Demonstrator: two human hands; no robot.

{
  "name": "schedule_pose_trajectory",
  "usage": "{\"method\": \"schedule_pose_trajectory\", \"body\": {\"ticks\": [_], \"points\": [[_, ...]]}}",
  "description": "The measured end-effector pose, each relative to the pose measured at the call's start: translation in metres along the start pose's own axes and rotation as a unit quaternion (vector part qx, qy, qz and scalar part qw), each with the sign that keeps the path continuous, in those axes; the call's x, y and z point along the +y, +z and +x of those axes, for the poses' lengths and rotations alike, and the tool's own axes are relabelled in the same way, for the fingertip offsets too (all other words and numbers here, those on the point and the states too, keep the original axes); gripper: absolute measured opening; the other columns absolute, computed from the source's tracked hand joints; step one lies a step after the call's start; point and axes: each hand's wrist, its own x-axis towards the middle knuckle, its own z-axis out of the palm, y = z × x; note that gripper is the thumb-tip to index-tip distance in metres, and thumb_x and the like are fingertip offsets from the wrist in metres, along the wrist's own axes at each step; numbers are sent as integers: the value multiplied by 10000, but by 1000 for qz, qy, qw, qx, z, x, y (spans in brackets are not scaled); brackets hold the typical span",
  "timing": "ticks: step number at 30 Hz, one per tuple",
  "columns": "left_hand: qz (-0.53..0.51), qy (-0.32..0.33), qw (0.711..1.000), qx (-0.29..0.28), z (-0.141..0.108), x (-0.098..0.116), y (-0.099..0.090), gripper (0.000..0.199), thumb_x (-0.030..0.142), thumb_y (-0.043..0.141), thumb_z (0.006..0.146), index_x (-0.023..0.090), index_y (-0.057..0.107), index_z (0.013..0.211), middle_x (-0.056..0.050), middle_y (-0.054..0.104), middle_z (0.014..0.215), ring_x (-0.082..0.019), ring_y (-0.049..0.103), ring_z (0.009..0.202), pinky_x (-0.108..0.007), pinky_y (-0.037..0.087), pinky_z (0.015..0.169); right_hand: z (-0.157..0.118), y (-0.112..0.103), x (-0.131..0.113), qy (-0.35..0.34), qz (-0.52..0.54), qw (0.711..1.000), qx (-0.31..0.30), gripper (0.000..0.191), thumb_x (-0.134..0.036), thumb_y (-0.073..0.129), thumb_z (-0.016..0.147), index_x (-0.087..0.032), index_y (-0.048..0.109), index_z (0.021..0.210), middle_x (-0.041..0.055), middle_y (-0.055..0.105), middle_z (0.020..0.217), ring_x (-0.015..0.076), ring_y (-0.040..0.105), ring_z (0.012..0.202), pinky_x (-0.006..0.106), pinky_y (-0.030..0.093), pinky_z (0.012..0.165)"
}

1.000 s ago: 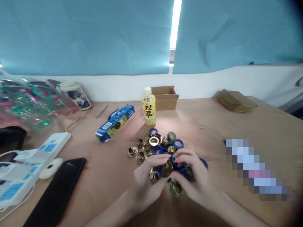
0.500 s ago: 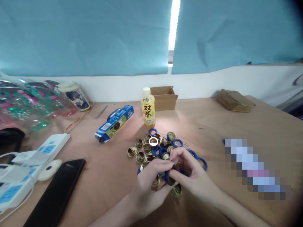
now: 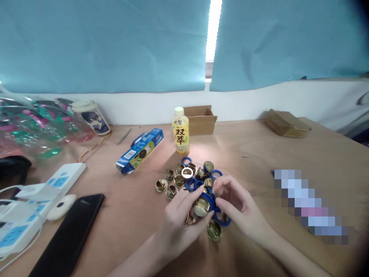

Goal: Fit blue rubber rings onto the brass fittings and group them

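Observation:
My left hand [image 3: 180, 215] grips a round brass-coloured metal fitting [image 3: 202, 207] by its edge, between thumb and fingers. The fitting is tilted with its bright face towards me, and a blue ring sits round its far side. Close on the right is my right hand [image 3: 238, 206], its fingers curled and the thumb apart from the index finger; nothing shows between them. Beneath and behind both hands lies a loose pile of similar brass fittings [image 3: 179, 181] with slotted openings, mixed with blue rings [image 3: 216, 174]. A single fitting [image 3: 214, 230] lies nearest me, and the hands hide part of the pile.
Behind the pile stand a yellow drink bottle [image 3: 181, 132] and an open cardboard box [image 3: 201, 122]. Leftward are a blue carton [image 3: 140, 151], a power strip [image 3: 62, 181], a black phone [image 3: 69, 234] and spray bottles [image 3: 37, 127]. A brown paper bag [image 3: 286, 123] lies far right.
The fitting in my left hand has turned, so its bright face now shows. My right hand has drawn slightly right, away from it, and its thumb has left the fitting.

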Motion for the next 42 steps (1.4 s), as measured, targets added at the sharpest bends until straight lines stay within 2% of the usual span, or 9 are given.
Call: {"method": "schedule_pose_trajectory", "body": {"ticks": [4,12,18,22,30,33,36,39,42], "points": [[18,-17,999,-30,-2,-3,-1,498,132,674,833,143,558,1317,-33,628,783,-156,569,618,-267,541,605,-5,4,-1,-134,-166,977,-19,233,-158,675,824,-227,554,1010,18,536,898,150,530,706,260,463,613],[18,-8,999,-51,-3,-1,4,524,96,624,852,136,515,1363,28,516,673,-141,503,578,-251,481,574,-8,6,12,-322,-401,857,18,152,-59,558,930,-141,635,1031,59,646,780,172,599,651,280,422,560],[40,-68,996,-37,5,-7,2,421,133,668,833,143,583,1244,3,539,746,-174,558,694,-303,494,683,13,-44,16,-120,-424,883,164,109,-223,562,954,-194,645,888,16,648,731,151,598,613,251,432,584],[65,-83,992,-72,5,-13,3,258,148,650,842,160,649,1100,-73,587,935,-234,581,882,-377,500,802,27,-90,28,70,-528,811,242,153,-304,603,900,-218,656,785,2,638,618,186,577,554,266,331,520],[82,-53,992,-84,2,-12,3,169,144,601,878,155,681,1026,-99,590,974,-258,567,954,-412,486,849,28,-109,52,154,-612,751,194,181,-282,542,908,-204,664,799,62,704,715,242,629,628,295,299,542],[86,-46,992,-84,3,-13,3,163,142,595,884,157,683,1021,-95,597,965,-256,568,960,-414,482,867,29,-105,53,105,-611,756,211,147,-258,538,901,-180,660,929,97,707,849,267,651,732,313,378,603],[90,-39,992,-81,4,-14,3,162,140,596,882,161,685,1017,-90,601,959,-252,572,956,-410,484,873,29,-94,42,8,-556,805,207,143,-268,543,907,-177,636,967,109,667,985,261,644,843,330,447,705],[92,-32,992,-78,4,-14,3,155,138,594,880,162,687,1001,-88,603,947,-249,576,943,-403,489,864,27,-76,26,-34,-431,900,55,135,-239,504,938,-205,620,878,51,631,879,199,627,780,294,480,687],[89,-31,992,-82,4,-13,3,155,135,586,884,163,687,997,-88,602,940,-246,575,940,-400,494,855,23,-60,18,-72,-353,931,-53,170,-118,529,858,-214,637,949,66,614,1031,216,624,979,325,515,831]]}}
